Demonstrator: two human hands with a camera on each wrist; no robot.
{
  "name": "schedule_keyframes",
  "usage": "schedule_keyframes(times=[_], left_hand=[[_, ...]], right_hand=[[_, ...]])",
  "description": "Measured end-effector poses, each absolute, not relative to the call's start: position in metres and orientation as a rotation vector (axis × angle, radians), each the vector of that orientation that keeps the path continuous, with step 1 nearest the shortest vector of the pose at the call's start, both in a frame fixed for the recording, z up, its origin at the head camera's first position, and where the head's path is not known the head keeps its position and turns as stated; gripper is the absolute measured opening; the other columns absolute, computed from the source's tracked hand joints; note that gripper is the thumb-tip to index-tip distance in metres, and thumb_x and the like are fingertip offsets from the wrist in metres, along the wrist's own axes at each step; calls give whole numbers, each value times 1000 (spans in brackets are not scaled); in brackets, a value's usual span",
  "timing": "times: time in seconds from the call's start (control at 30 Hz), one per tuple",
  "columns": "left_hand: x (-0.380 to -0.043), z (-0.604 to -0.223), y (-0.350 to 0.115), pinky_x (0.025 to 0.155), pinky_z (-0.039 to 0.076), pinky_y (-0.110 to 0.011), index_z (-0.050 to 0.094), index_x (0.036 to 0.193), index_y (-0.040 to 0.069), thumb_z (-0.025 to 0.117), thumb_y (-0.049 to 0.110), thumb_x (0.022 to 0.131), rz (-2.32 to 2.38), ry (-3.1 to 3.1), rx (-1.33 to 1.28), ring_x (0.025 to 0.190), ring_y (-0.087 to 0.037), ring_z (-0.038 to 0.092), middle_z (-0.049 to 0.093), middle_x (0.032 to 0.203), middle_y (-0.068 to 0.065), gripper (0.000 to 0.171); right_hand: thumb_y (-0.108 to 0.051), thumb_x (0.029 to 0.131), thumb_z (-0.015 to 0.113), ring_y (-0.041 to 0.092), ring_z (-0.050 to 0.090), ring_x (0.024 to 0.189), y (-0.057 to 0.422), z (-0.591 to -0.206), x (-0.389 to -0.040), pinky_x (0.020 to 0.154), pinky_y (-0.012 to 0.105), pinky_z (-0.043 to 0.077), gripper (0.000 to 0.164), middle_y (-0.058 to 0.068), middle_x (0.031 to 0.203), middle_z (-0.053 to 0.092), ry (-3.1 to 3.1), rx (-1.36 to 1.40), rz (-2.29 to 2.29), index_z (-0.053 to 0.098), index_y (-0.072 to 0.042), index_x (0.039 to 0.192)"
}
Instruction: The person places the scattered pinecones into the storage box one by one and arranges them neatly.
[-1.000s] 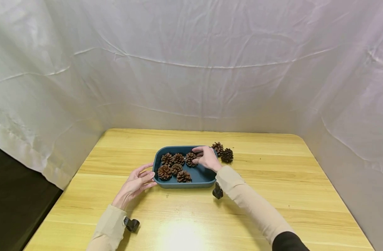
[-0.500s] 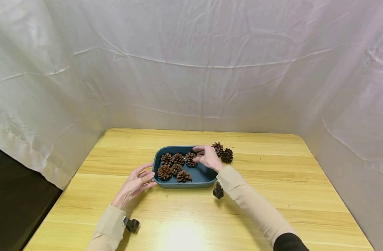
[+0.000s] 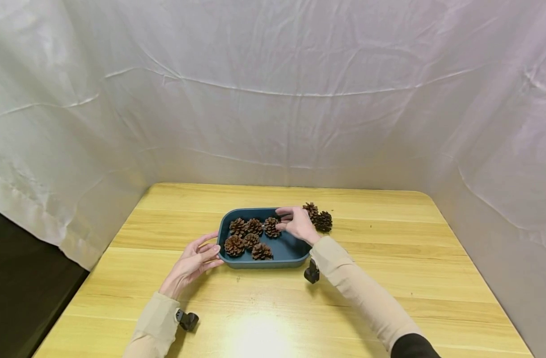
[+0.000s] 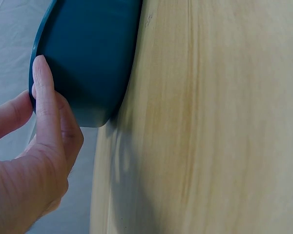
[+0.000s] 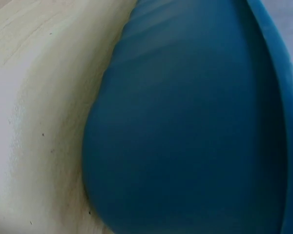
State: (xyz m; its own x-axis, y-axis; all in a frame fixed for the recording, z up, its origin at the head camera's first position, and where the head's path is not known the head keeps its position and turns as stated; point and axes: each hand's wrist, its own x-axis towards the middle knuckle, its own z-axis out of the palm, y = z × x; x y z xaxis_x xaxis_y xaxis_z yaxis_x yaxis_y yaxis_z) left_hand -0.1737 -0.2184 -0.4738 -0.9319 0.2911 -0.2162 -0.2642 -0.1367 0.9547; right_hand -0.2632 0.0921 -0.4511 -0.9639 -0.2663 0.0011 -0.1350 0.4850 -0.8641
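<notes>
A dark blue rectangular tray (image 3: 273,265) stands on the table with several brown pine cones in its left and middle part. At its left end, my left hand (image 3: 191,262) pinches the rim between thumb and fingers; the left wrist view shows the same hand (image 4: 36,161) at the tray's edge (image 4: 88,63). Over the right half hovers my right hand (image 3: 298,227), fingers spread and loosely bent. Its fingertips are beside a pine cone (image 3: 272,227) at the back; whether they touch it I cannot tell. The right wrist view shows only the tray's outer wall (image 5: 176,126), the hand hidden.
Two more pine cones lie on the table just past the tray's back right corner, a brown one (image 3: 311,211) and a darker one (image 3: 324,222). The wooden table (image 3: 389,268) is bordered by pale cloth (image 3: 273,124) at the back and sides.
My right hand has drawn very slightly to the right, away from the pine cone, which stays in place. The left hand and the tray have not moved.
</notes>
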Motion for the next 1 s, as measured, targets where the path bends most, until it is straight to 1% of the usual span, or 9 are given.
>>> schedule_keyframes(times=[0.53, 0.63, 0.8, 1.0], left_hand=[[-174, -473, -218, 85, 64, -23, 17, 158, -3, 53, 5, 103, 2125, 1776, 19, 87, -7, 64, 59, 107, 1, 66], [-174, -474, -218, 84, 64, -23, 17, 158, -3, 53, 5, 103, 2125, 1776, 14, 87, -7, 64, 59, 107, 1, 66], [-174, -474, -218, 84, 64, -23, 17, 159, -2, 53, 5, 103, 2128, 1766, 10, 85, -6, 63, 60, 105, 1, 67], [-174, -473, -218, 83, 64, -22, 17, 158, -3, 53, 5, 104, 2129, 1763, 14, 84, -6, 63, 61, 105, 1, 66]], right_hand=[[-3, 87, 76, 35, 67, 117, 100, -447, -259, 97, 39, 62, 43, 20, 129, 68, 2516, -323, -1651, 68, -4, 129], [-2, 87, 76, 38, 66, 118, 105, -448, -258, 97, 39, 61, 43, 23, 128, 68, 2498, -359, -1709, 67, -1, 129], [2, 88, 73, 46, 62, 120, 112, -448, -256, 97, 34, 61, 45, 32, 129, 63, 2415, -411, -1851, 63, 5, 131], [5, 88, 72, 46, 62, 120, 120, -450, -252, 96, 26, 61, 44, 32, 130, 62, 2371, -385, -1998, 62, 6, 131]])
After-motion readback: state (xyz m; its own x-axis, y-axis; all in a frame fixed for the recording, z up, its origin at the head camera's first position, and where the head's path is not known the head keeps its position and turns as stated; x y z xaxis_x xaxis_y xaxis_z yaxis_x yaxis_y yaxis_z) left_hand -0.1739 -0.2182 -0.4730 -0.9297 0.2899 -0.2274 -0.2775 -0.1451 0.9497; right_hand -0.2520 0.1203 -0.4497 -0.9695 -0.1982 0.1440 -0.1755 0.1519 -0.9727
